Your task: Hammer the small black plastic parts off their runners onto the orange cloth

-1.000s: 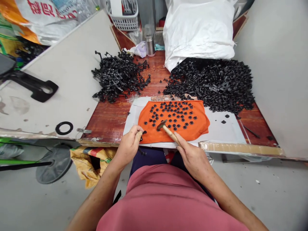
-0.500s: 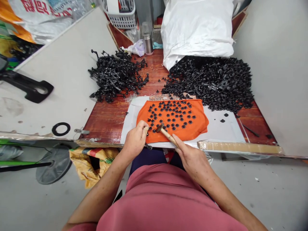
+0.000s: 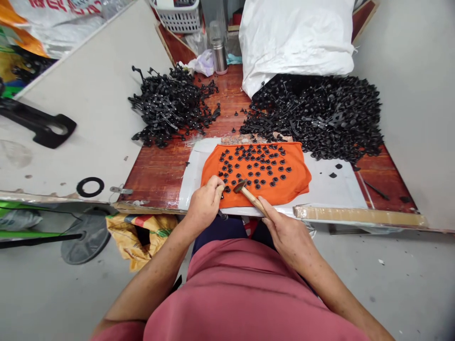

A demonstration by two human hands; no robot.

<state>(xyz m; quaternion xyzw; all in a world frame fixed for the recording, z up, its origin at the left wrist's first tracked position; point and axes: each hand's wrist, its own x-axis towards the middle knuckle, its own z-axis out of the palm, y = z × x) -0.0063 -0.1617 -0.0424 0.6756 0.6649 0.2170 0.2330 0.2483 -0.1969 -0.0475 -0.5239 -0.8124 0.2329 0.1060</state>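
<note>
An orange cloth [image 3: 298,175] lies near the table's front edge, dotted with several small round black pieces [image 3: 275,179]. My right hand [image 3: 284,227] is wrapped round the wooden handle of a small hammer [image 3: 254,201], whose head is over the cloth's lower left part. At the cloth's lower left edge is my left hand [image 3: 205,203], its fingers pinched on a small black part [image 3: 222,215] that hangs partly below them. Much of that part is hidden by the fingers.
Heaps of black parts lie at the back left [image 3: 170,104] and back right [image 3: 327,118]. A white sack [image 3: 295,42] hangs over the right heap. Behind stand a steel flask [image 3: 219,56] and a basket [image 3: 181,20]. A cardboard strip [image 3: 359,216] edges the table.
The view has shifted slightly. The hammer head sits a little farther right of my left hand. Both hands keep their grips.
</note>
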